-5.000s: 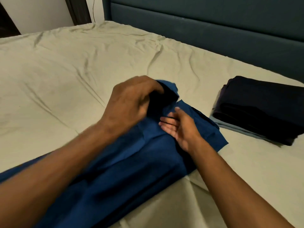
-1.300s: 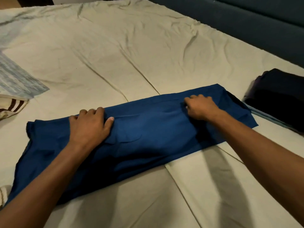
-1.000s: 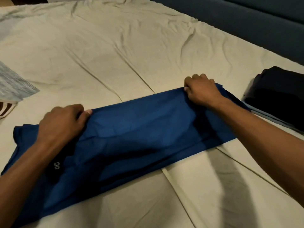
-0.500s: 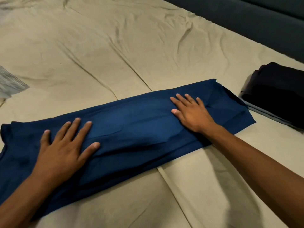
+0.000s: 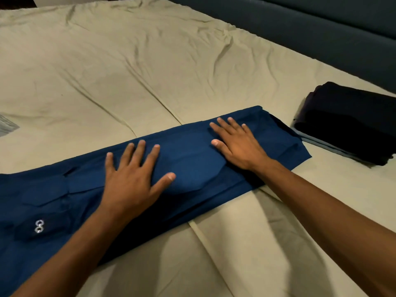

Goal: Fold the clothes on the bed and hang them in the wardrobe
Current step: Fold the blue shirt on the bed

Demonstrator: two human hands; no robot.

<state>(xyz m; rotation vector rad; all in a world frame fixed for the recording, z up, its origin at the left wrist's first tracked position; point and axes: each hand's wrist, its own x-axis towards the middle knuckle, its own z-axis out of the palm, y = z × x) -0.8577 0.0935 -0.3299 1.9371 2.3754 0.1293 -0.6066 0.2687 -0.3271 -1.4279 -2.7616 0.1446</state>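
Lying as a long narrow band across the bed (image 5: 171, 61), the blue garment (image 5: 192, 168) is running from the lower left of the view up toward the right, its right end finishing just short of the stack of dark folded clothes (image 5: 347, 123). Both hands are resting flat on top of it with fingers straight and spread, gripping nothing: the left hand (image 5: 132, 179) is pressing near the middle of the band, and the right hand (image 5: 237, 144) is pressing further along toward the right end. The long axis is passing under both palms, so the garment is sitting directly beneath the hands rather than off to one side.

Judging from this, the next fold is likely going to be made along the length, bringing one end over the other. The right hand is sitting nearer the free right end; the left end, where two small metal eyelets (image 5: 39, 226) are showing, is running off the left edge of the view and is lying well away from the left hand's fingers.

Around it, a corner of grey striped fabric (image 5: 6, 125) is showing at the far left edge, well apart from the band, and the dark blue headboard (image 5: 321, 28) is closing off the far side. The dark stack is sitting near the right end and could be getting nudged if that end is swung outward
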